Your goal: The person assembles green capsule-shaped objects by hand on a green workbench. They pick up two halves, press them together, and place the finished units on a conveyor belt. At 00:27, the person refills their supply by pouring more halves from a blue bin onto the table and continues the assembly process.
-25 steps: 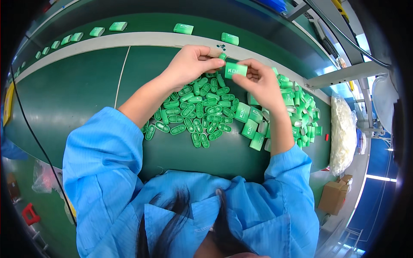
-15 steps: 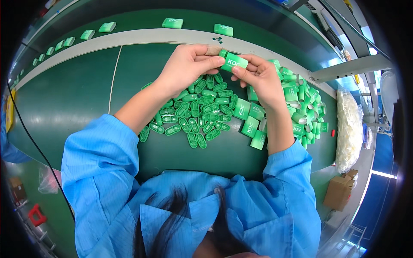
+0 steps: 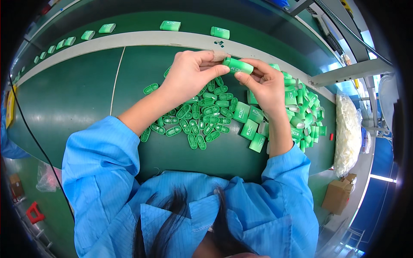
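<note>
The green desk [image 3: 206, 161] spreads out before you, its near edge close to your blue jacket [image 3: 107, 172]. Across its middle lies a heap of oval caps [image 3: 211, 110]; toward the right edge sits a heap of sleeves [image 3: 291, 96], several with open ends showing. That split probably lets each hand reach its own kind of part. A bag [image 3: 346, 133] of pale pieces rests by the right edge. Toward the desk's far edge, your left hand [image 3: 189, 71], a tan wrap [image 3: 219, 55] on one finger, pinches the left end of a green case [image 3: 238, 66], while your right hand [image 3: 266, 86] grips its right end between thumb and fingers. Held at both ends and lifted clear of the heaps, it likely stays level and steady. Past the pale rail [image 3: 129, 40] at the far edge, finished-looking cases [image 3: 170, 26] sit spaced in a row, perhaps to keep them from knocking together.
</note>
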Demonstrator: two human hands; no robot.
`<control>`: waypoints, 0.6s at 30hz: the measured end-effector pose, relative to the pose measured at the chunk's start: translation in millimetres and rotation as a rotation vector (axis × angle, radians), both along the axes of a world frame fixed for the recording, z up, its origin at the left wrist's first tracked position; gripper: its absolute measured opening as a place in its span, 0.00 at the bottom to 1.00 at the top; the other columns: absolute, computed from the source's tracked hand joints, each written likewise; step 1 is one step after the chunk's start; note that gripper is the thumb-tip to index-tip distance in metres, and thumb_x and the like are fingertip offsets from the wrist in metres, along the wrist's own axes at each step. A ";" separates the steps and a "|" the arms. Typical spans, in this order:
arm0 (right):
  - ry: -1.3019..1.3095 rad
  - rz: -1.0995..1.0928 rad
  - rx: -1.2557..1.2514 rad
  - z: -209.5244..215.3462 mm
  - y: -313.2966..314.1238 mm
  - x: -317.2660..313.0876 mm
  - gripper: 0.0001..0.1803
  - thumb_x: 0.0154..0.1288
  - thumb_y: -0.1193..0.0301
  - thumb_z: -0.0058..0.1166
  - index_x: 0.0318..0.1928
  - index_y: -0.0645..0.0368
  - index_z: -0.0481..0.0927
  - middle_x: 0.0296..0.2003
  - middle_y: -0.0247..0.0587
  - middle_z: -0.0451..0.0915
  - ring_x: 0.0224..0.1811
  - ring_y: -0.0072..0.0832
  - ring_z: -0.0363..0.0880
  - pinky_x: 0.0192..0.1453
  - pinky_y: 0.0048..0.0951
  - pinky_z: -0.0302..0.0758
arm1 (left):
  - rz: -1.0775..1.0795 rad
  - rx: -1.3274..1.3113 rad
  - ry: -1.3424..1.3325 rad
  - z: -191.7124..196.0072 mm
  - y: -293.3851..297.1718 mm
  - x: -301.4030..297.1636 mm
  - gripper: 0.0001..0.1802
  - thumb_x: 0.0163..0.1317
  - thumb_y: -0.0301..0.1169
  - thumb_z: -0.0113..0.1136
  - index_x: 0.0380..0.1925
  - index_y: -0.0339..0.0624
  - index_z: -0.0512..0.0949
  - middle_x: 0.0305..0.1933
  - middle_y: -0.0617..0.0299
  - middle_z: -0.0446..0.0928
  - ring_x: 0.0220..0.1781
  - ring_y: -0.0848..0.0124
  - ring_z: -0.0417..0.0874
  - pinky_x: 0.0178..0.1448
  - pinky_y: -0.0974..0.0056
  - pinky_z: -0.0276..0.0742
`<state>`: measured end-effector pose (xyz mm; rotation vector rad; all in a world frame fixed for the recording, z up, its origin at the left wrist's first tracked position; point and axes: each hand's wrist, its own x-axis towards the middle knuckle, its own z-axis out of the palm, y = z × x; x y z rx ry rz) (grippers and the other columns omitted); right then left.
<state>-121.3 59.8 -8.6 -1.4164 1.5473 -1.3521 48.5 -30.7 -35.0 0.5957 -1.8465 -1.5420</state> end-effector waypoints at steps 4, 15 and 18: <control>0.046 -0.005 0.025 -3.3 2.2 -2.2 0.14 0.54 0.78 0.61 0.42 0.69 0.78 0.36 0.43 0.82 0.38 0.23 0.81 0.44 0.24 0.78 | 0.026 -0.122 -0.172 3.0 9.9 -1.8 0.18 0.61 0.27 0.56 0.51 0.33 0.73 0.37 0.57 0.82 0.39 0.75 0.82 0.46 0.71 0.78; 0.236 -0.049 0.213 -0.4 -51.7 -23.6 0.13 0.58 0.73 0.58 0.43 0.67 0.77 0.26 0.31 0.77 0.26 0.15 0.73 0.34 0.17 0.72 | 0.273 -0.610 -0.253 -3.6 -28.4 10.9 0.19 0.56 0.28 0.57 0.49 0.37 0.72 0.40 0.47 0.78 0.37 0.52 0.80 0.44 0.57 0.75; 0.229 -0.208 0.330 -23.5 -95.3 -73.2 0.15 0.55 0.71 0.60 0.41 0.68 0.77 0.26 0.33 0.78 0.25 0.16 0.76 0.33 0.18 0.74 | 0.223 -0.678 -0.565 9.2 -46.8 27.4 0.13 0.52 0.29 0.60 0.39 0.38 0.78 0.38 0.50 0.79 0.38 0.55 0.80 0.44 0.59 0.75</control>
